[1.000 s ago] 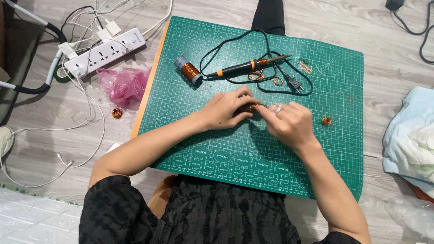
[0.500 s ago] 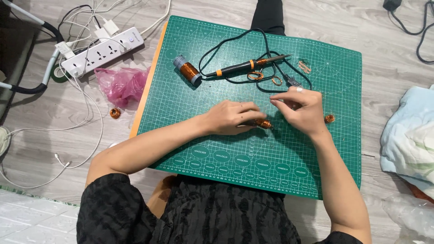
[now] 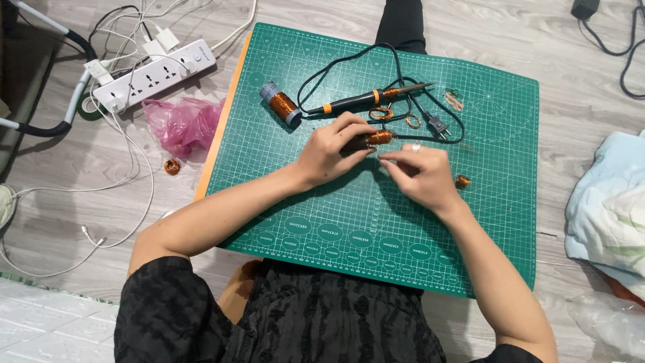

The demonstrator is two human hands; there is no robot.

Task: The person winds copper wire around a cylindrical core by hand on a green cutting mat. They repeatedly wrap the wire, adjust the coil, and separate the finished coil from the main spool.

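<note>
My left hand (image 3: 330, 149) grips a short dark rod wound with a copper wire coil (image 3: 377, 138), held just above the green cutting mat (image 3: 302, 202). My right hand (image 3: 422, 176), with a ring on one finger, has its fingertips pinched just below the coil, on what looks like a fine copper strand. Beyond my hands lie a spool of copper wire (image 3: 281, 104) and a black and orange soldering iron (image 3: 366, 99) with its plug (image 3: 437, 126). Loose copper rings (image 3: 381, 113) lie by the iron. A small copper coil (image 3: 462, 181) sits right of my right hand.
On the floor to the left are a white power strip (image 3: 158, 74) with several cables, a pink plastic bag (image 3: 181, 121) and a small copper coil (image 3: 173, 166). A pale cloth (image 3: 605, 208) lies on the right. A black cable (image 3: 618, 40) runs at the far right.
My hands were together at the mat's middle, then separated. The left hand now holds the wound rod further up toward the soldering iron, and the right hand has drawn back below it.
</note>
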